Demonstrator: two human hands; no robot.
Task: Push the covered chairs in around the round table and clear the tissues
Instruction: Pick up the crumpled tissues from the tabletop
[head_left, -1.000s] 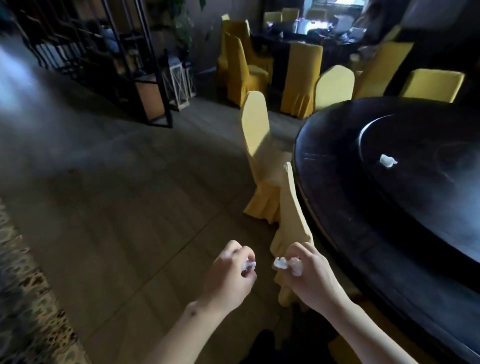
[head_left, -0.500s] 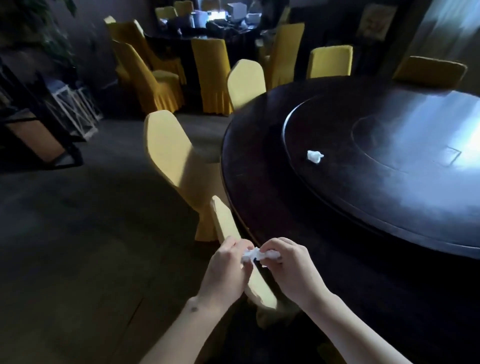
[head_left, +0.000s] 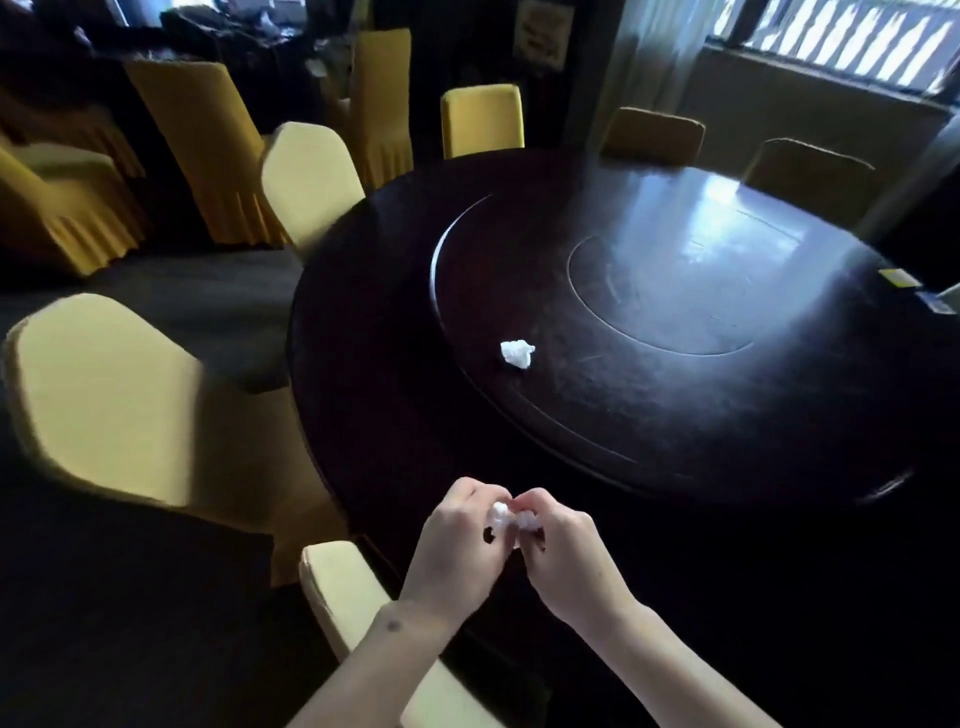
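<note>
We stand at the near edge of the round dark bench (head_left: 374, 364), both hands joined in front of us over its rim. Our left hand (head_left: 457, 551) and right hand (head_left: 566, 556) have their fingers curled inward, pinching between them a wad of white tissue (head_left: 511, 519) that shows only as a small bright patch at the fingertips. A second crumpled tissue (head_left: 517, 354) lies alone on the raised turntable (head_left: 675, 291), well apart from our hands and toward the turntable's near-left rim.

We judge the tissue-clearing step to be in hand, with one piece gathered and one left. The next move calls for freeing one hand and reaching forward across the bench to pick up the loose ball.

Yellow-covered chairs ring the bench: the nearest chair (head_left: 343, 597) sits just below our left wrist, the next chair (head_left: 104, 400) stands to the left, its seat tucked partly under the rim. Whether any needs further pushing in we cannot tell from here.
</note>
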